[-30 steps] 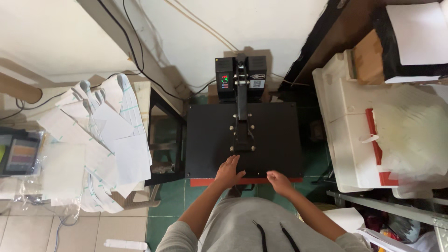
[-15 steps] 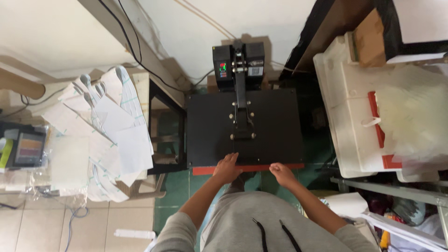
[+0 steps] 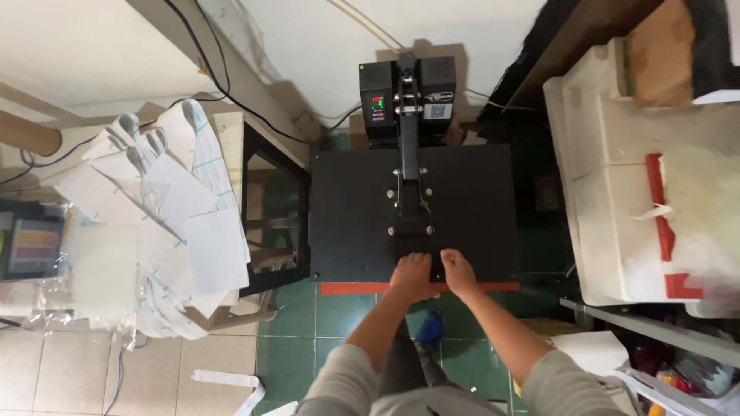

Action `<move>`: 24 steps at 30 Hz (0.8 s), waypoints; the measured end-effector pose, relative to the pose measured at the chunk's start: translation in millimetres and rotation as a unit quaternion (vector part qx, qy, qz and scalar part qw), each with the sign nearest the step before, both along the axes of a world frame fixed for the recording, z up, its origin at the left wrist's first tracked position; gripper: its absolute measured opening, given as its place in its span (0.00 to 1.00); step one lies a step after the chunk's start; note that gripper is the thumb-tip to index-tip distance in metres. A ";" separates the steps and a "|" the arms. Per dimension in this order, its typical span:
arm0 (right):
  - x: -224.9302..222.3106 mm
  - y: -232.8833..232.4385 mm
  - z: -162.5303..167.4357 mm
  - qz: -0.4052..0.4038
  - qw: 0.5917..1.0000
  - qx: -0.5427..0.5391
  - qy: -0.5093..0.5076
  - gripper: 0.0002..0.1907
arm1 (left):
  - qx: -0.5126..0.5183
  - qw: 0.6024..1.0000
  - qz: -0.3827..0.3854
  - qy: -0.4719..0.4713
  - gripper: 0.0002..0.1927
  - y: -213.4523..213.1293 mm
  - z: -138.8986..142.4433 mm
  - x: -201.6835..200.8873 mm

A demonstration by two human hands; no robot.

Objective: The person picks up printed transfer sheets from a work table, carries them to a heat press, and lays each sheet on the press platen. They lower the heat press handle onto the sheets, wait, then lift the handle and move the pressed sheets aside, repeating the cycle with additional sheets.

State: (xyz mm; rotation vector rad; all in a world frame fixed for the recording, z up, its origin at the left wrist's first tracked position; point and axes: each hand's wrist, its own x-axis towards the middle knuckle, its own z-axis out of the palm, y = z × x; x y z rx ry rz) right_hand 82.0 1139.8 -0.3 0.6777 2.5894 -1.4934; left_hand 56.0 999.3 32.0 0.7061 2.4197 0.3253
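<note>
We rest both hands on the press (image 3: 462,208), which sits at twelve o'clock from us, its handle running toward us. Our left hand (image 3: 412,276) and right hand (image 3: 458,271) lie side by side at the near edge, fingers curled close over the handle's end; whether they grip, we cannot tell. Paper bags (image 3: 166,208) lie at nine o'clock, a white bin (image 3: 609,200) at three.

Stack of white sheets (image 3: 166,223) at left, white plastic bins (image 3: 617,192) at right, green tiled floor (image 3: 293,347), perhaps a printer (image 3: 31,250).
</note>
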 end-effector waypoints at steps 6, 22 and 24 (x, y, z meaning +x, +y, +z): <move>-44.4 -23.7 -25.0 -0.060 0.991 -0.098 -0.068 0.30 | -0.022 0.997 0.034 -0.065 0.29 15.1 -52.1 -8.9; -60.1 -37.7 -70.0 -0.104 0.982 -0.108 -0.113 0.31 | -0.026 0.979 0.067 -0.190 0.13 10.5 -98.9 -14.6; -61.1 -39.2 -70.3 -0.100 0.982 -0.112 -0.117 0.31 | -0.032 0.977 0.072 -0.198 0.12 10.2 -96.8 -16.9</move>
